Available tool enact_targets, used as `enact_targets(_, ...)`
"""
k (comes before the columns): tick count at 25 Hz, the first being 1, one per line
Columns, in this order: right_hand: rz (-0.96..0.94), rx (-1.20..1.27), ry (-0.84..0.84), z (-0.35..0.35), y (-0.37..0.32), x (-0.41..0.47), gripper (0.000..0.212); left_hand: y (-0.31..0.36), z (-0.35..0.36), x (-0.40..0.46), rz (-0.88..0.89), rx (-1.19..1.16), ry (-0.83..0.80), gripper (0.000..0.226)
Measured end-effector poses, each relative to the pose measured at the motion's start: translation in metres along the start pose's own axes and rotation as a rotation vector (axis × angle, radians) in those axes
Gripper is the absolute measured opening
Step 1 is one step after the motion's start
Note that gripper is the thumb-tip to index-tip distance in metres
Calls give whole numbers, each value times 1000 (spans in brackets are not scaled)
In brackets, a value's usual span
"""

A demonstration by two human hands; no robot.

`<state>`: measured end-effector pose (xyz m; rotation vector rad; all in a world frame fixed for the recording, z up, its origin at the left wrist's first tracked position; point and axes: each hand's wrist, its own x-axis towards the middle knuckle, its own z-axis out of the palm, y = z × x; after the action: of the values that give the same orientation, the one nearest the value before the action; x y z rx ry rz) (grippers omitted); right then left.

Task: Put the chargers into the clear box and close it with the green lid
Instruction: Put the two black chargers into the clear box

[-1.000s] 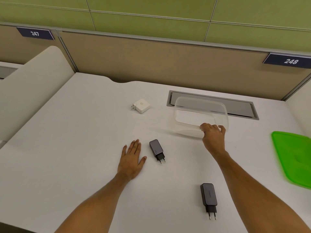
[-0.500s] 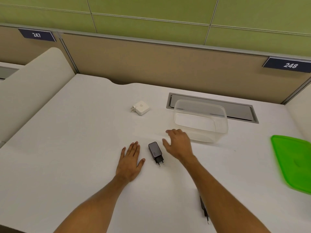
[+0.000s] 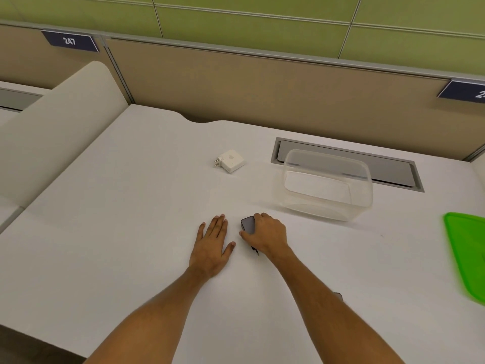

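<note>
Colour inventory: white desk scene, head view.

Matte white desk surface [image 3: 131,219] fills the frame centre. Glossy white square charger [image 3: 231,161], centre, carries a faint grey logo. Dark grey rectangular charger [image 3: 248,224], lower centre. Colourless transparent plastic box [image 3: 328,183], right of centre. Bright green plastic lid [image 3: 467,248], right edge. Grey metal cable tray [image 3: 393,172], beige partition panel [image 3: 262,88], green wall tiles [image 3: 262,19] above. Navy number plate [image 3: 70,41], upper left, has white digits "247".
</note>
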<state>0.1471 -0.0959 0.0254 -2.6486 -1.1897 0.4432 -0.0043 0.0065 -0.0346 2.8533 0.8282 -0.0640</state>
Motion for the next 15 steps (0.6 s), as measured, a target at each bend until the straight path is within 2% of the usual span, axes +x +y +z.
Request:
enact_targets(6,-6,34,-19,-13,1,11,29,0,0,1,0,6,-14,69)
enact_targets(9,6,36,60,-36,7,20,34,0,0,0,4,-6,-16,69)
enact_targets(15,16,100,293,-97,23,42,25,1,-1,0,9,-22,-8,71)
